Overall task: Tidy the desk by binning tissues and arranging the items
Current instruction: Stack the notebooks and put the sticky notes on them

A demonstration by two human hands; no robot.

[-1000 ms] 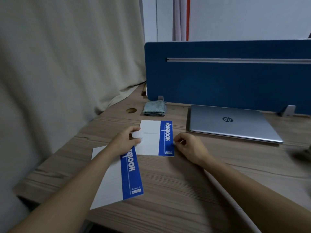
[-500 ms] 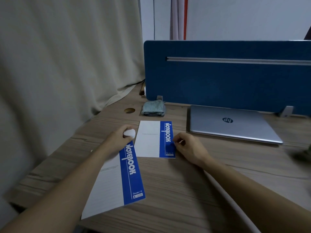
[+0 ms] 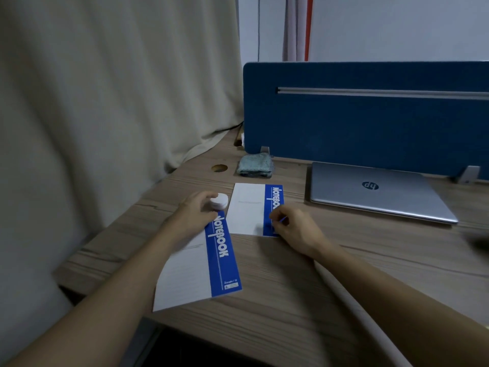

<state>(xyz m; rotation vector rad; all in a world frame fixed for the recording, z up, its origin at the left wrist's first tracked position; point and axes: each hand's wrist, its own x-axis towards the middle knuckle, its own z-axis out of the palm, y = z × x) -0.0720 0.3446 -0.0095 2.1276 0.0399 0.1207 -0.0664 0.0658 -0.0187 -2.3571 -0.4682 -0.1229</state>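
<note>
While no bin shows anywhere in the view, the tidying looks to be partway through: the surface [image 3: 330, 263] carries few things, and those at its far edge already sit in order. A closed laptop [image 3: 381, 194] lies square against the blue divider panel [image 3: 370, 115] toward the far right, and a folded grey-green cloth [image 3: 255, 165] rests just beside the panel's left foot, near a round cable hole [image 3: 219, 168].

What is left seems to be the two notebooks and a small white wad. The left hand [image 3: 194, 215] is curled around a white crumpled tissue [image 3: 219, 201], pinching it between thumb and fingers, while its heel and wrist lie over the top of the near notebook [image 3: 201, 271]. That notebook sits skewed, its lower left corner hanging past the near left edge of the surface. The right hand [image 3: 293, 229] is loosely closed, its fingertips pinching the lower right corner of the far notebook [image 3: 251, 207], which lies nearly square to the edges.

Judging by this, the tissue is not yet binned and the notebooks are not yet stacked or aligned with each other
</note>
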